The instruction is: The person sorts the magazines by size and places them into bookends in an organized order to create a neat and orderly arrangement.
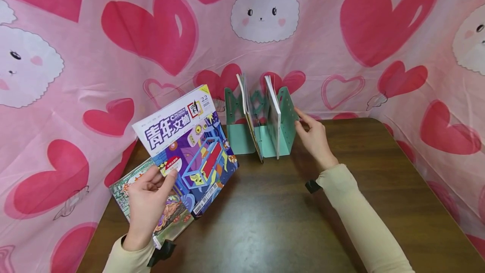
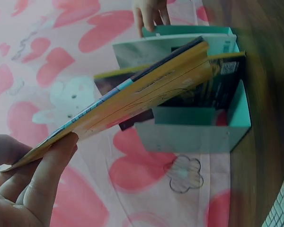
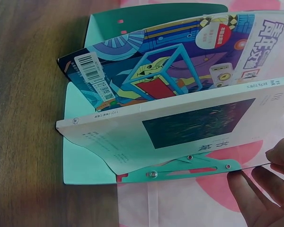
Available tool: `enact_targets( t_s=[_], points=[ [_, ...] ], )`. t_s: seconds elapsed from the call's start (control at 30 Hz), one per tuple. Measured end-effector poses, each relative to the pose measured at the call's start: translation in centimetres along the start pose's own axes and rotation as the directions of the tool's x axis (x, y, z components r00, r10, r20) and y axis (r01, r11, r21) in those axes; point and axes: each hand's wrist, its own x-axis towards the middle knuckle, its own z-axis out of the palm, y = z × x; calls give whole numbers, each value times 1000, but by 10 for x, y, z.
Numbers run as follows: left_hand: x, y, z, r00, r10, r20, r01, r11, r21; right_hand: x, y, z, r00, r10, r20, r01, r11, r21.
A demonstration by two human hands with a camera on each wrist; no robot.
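Note:
My left hand [image 1: 147, 199] holds a purple-covered magazine [image 1: 204, 161] in the air, left of the book rack. Its thumb lies on the cover and its fingers are behind; the left wrist view shows the yellowish back [image 2: 146, 90]. My right hand [image 1: 314, 140] pinches the upper edge of the right end panel [image 1: 289, 125] of the mint-green rack [image 1: 242, 140]. Upright in the rack are a white-covered magazine [image 3: 199, 120] and a thinner dark-backed one [image 2: 222, 78]. From the right, a purple cover [image 3: 146, 61] like the held magazine's shows behind the white one.
Partly hidden under the held magazine, another magazine [image 1: 176, 222] with a colourful cover lies at the left of the brown wooden table [image 1: 257, 231]. A pink cloth [image 1: 227, 45] with hearts and rabbits hangs close behind the rack and along both sides.

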Motion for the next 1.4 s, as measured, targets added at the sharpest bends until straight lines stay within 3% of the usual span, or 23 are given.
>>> enact_targets(
  t_s=[0.37,0.93,1.2,1.4],
  points=[
    [-6,5,20,998,38,50,-37,999,-31,2,0,0,1000,2,-1,-2,1000,3],
    [-17,11,46,988,47,145,-20,983,-181,0,1,-1,1000,20,9,-20,1000,-10],
    [-15,11,59,979,51,196,-20,987,-158,-1,1,-1,1000,20,11,-20,1000,-6],
    [-10,5,57,967,93,239,-43,978,-205,-16,-6,8,999,34,-14,-34,999,-8]
  ],
)
